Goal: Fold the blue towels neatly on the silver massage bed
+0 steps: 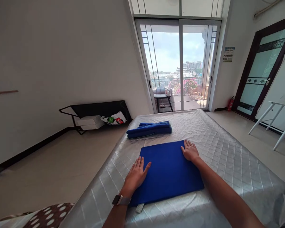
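Note:
A blue cloth (pixel 168 171), folded into a flat rectangle, lies on a silvery quilted mattress (pixel 228 158). My left hand (pixel 136 173) rests flat on its left edge, fingers stretched and thumb apart; a watch is on that wrist. On the cloth's far right corner lies my right hand (pixel 190 150), palm down with its fingers out. A small white tag (pixel 140 208) sticks out from the near edge. Beyond the cloth, several folded layers of blue cloth (pixel 149 129) lie in a stack.
At the left wall stands a low black rack (pixel 97 109) with white boxes (pixel 90 122) and a printed bag (pixel 114 118). Sliding glass doors (pixel 180 63) are ahead. A white table (pixel 281 104) and a red extinguisher (pixel 230 104) stand right. Brown dotted fabric (pixel 49 217) lies near left.

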Demonstrator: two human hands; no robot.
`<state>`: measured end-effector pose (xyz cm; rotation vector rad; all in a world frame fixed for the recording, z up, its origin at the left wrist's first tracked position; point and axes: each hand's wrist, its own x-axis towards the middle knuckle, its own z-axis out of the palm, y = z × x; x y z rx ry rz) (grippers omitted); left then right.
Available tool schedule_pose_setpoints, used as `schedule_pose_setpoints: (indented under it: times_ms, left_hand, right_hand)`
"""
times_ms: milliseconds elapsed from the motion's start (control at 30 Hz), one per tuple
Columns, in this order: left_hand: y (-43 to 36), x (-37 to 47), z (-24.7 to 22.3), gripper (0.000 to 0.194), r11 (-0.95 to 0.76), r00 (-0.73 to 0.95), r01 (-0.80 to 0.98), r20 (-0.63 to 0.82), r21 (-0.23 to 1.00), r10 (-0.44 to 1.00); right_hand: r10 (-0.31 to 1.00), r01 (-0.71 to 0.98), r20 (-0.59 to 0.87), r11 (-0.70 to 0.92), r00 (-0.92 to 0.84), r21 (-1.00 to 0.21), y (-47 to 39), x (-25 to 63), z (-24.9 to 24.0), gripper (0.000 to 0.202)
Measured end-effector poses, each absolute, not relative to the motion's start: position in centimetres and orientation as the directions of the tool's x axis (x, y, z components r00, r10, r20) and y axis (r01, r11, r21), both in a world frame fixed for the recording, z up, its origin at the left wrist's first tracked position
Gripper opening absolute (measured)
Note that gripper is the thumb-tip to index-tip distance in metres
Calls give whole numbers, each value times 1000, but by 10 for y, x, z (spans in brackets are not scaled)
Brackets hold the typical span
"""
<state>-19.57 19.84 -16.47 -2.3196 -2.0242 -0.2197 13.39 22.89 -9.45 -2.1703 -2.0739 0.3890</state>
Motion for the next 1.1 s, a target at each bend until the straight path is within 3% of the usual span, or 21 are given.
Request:
schedule_pose_setpoints:
  times_ms: [167,367,467,633,767,967,1100]
  left_hand:
    - [199,-175,-137,88,-48,51,998,120,-29,991]
    - [204,-47,-105,78,-456,450,890,201,-17,870]
    - [215,10,-107,70,-544,528,838,192,38,827]
    - [235,13,-120,71,-442,426,887,136,131,895]
    - [246,-54,-126,75,-340,331,932,87,123,940]
    - [253,-164,-134,76,-68,57,990,93,121,994]
    - [248,-185,-139,81,-31,12,981,97,189,995]
  right_hand:
    - [996,958,-84,-35,12,-283,231,134,-103,67]
    - [999,965,-37,-24,15,-262,232,135,-108,66]
    - [999,974,-48,9,-21,-225,229,137,-106,63]
    - [997,975,-74,5,-22,-221,228,136,-101,63]
    - [997,964,-70,-34,16,-263,229,133,-101,65]
    - [996,961,-87,-40,17,-272,228,134,-100,65]
    - [995,969,-95,-44,21,-244,225,134,-94,64]
